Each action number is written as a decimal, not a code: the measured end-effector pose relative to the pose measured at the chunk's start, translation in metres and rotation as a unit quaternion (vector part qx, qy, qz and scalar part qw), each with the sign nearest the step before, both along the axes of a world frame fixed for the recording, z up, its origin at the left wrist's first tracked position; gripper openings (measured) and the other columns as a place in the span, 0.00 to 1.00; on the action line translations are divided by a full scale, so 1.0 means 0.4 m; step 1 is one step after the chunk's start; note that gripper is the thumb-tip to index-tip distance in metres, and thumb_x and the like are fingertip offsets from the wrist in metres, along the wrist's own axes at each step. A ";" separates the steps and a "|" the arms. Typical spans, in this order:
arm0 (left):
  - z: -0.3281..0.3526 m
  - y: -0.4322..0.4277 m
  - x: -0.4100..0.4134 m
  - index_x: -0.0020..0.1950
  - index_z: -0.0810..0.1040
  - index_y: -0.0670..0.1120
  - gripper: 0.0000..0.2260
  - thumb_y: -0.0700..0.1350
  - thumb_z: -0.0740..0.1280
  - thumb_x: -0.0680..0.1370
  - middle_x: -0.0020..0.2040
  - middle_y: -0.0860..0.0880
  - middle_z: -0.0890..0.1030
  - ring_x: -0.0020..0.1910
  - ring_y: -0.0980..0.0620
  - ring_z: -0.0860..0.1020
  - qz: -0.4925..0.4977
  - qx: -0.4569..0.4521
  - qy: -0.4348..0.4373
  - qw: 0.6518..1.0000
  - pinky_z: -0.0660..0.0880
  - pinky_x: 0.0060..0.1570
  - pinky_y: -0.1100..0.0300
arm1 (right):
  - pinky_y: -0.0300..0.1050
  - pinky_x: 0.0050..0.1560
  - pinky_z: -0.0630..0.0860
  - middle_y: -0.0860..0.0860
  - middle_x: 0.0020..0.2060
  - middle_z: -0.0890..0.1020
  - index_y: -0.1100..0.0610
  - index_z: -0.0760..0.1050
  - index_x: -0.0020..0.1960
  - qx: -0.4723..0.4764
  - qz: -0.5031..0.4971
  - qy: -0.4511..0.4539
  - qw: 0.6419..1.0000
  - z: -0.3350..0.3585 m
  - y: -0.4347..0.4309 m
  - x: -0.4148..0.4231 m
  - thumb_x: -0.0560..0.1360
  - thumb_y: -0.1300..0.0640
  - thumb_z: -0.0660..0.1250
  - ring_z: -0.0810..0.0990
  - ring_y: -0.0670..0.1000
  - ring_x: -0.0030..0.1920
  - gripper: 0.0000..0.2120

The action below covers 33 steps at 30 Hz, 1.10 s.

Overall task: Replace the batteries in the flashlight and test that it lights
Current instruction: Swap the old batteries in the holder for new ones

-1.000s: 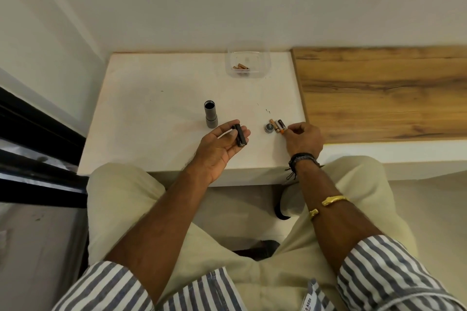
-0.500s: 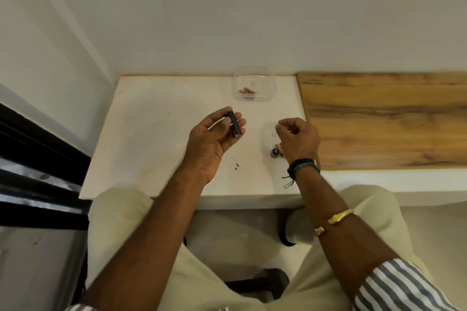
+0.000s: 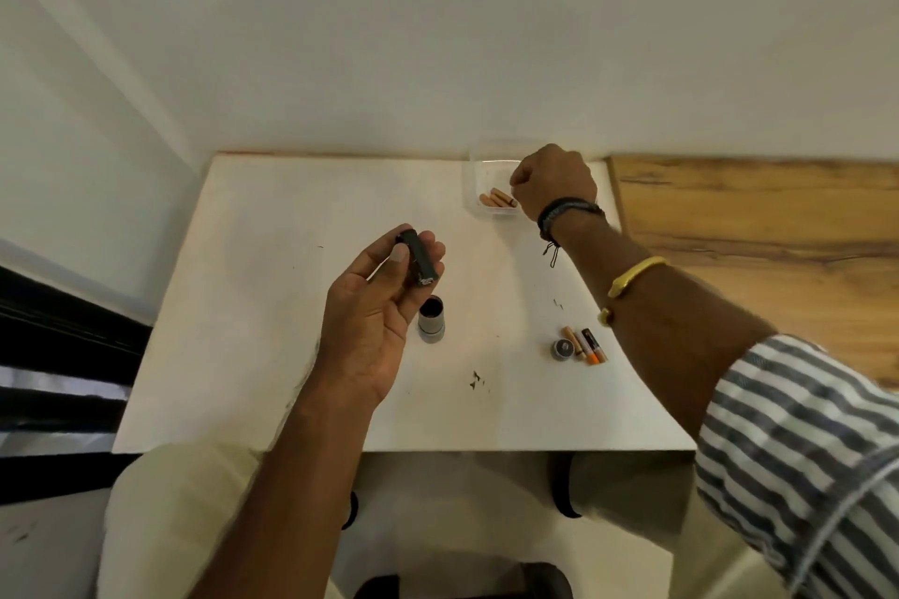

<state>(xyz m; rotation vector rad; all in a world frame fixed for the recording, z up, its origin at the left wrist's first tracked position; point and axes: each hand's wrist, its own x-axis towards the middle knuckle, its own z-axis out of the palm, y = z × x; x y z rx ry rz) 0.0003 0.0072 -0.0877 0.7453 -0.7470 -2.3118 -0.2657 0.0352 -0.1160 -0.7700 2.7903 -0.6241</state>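
My left hand holds a black battery holder above the white table, thumb on its side. The grey flashlight body stands upright with its open end up, just below that hand's fingers. My right hand is curled over a clear plastic box at the table's back edge, fingertips at the copper-coloured batteries inside; whether it grips one is hidden. Three used batteries and the round tail cap lie together near the table's right side.
A wooden counter adjoins the table on the right. A white wall rises right behind the table. Small dark marks dot the tabletop. My knees in beige trousers sit under the front edge.
My right hand has left the used batteries and reached back to the clear box. My left hand has stayed over the table with the holder. The camera has tilted up.
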 end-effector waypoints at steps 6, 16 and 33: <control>-0.015 -0.005 -0.004 0.67 0.75 0.38 0.16 0.40 0.64 0.80 0.62 0.37 0.81 0.62 0.40 0.80 -0.023 0.026 0.030 0.999 0.80 0.56 0.54 | 0.50 0.45 0.78 0.56 0.50 0.84 0.54 0.82 0.55 0.128 0.067 0.080 0.986 -0.024 -0.049 -0.025 0.76 0.56 0.66 0.83 0.61 0.50 0.10; -0.009 0.019 0.015 0.66 0.75 0.38 0.14 0.39 0.61 0.82 0.62 0.36 0.81 0.61 0.39 0.81 -0.039 0.024 0.030 0.999 0.80 0.56 0.53 | 0.49 0.54 0.82 0.51 0.52 0.87 0.45 0.81 0.62 -0.071 0.064 -0.031 0.995 0.027 0.034 0.049 0.71 0.54 0.70 0.84 0.55 0.52 0.20; 0.044 0.195 0.101 0.65 0.78 0.39 0.14 0.34 0.57 0.84 0.61 0.35 0.81 0.62 0.38 0.80 -0.101 0.048 0.039 0.993 0.80 0.55 0.50 | 0.48 0.38 0.83 0.53 0.38 0.85 0.53 0.82 0.54 -0.391 -0.020 -0.236 0.889 0.131 0.423 0.449 0.74 0.65 0.69 0.86 0.54 0.37 0.12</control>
